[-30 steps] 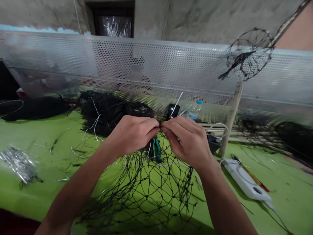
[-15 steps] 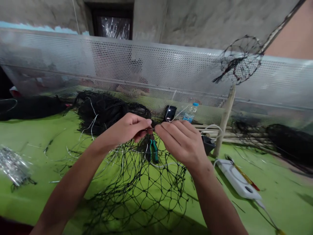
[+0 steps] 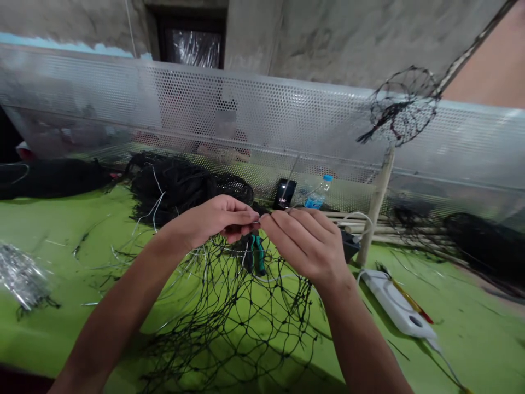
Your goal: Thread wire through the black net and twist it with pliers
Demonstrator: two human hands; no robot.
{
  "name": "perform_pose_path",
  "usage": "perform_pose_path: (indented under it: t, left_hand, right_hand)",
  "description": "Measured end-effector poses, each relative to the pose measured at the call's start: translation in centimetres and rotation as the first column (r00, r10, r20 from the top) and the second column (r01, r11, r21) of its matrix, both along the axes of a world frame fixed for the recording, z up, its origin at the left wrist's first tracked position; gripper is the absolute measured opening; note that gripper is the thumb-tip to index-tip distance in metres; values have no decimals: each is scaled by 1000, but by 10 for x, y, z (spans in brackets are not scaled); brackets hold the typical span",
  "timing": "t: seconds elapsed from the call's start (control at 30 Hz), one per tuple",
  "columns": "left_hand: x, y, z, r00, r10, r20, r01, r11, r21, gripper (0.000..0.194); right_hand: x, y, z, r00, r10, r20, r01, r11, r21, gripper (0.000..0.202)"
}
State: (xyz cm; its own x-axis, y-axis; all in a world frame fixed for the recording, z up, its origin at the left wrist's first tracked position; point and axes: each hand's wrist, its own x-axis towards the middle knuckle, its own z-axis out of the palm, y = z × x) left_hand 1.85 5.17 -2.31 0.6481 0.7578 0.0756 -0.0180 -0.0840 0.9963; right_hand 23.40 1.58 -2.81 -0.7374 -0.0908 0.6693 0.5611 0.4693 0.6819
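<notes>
My left hand [image 3: 227, 218] and my right hand [image 3: 307, 241] meet at the middle, fingertips closed in pinches. A short bit of thin wire [image 3: 257, 221] shows between them, and both hands grip it. From just below my hands a black knotted net [image 3: 246, 320] spreads down over the green tabletop [image 3: 74, 219]. Pliers with teal and black handles [image 3: 259, 256] lie behind the net, their head partly hidden under my fingers. Loose silvery wires [image 3: 158, 205] lie to the left of my left hand.
Black netting is heaped [image 3: 172, 186] at the back left. A perforated metal panel [image 3: 270, 115] stands behind, with a phone [image 3: 284, 192] and water bottle [image 3: 318, 192] before it. At right are a wooden post [image 3: 376, 208], white power bank [image 3: 396, 303] and yellow-red tool [image 3: 410, 301].
Both hands have shifted slightly down in the view, still close together with the wire between them. The net and pliers lie almost as before.
</notes>
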Motion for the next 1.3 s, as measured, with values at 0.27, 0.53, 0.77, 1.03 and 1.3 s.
perform_pose_path:
  t: [0.27, 0.53, 0.77, 1.03, 1.3]
  left_hand:
    - [12, -22, -5, 929, 363, 67, -352, 816, 458, 22]
    - [9, -32, 0, 933, 349, 86, -318, 691, 649, 9]
    - [6, -29, 6, 942, 315, 115, -335, 858, 389, 11]
    - [11, -27, -3, 914, 366, 174, -400, 746, 532, 6]
    - [11, -40, -6, 855, 470, 218, -394, 318, 862, 10]
  right_hand:
    - [4, 7, -7, 994, -15, -107, 3, 994, -113, 14]
    - [0, -7, 2, 977, -31, -210, -12, 979, -203, 9]
    - [3, 5, -9, 981, -37, -193, 9, 989, -148, 16]
    - [0, 4, -6, 968, -32, -249, -28, 972, -234, 13]
    - [1, -2, 0, 959, 3, -282, -106, 931, -350, 11]
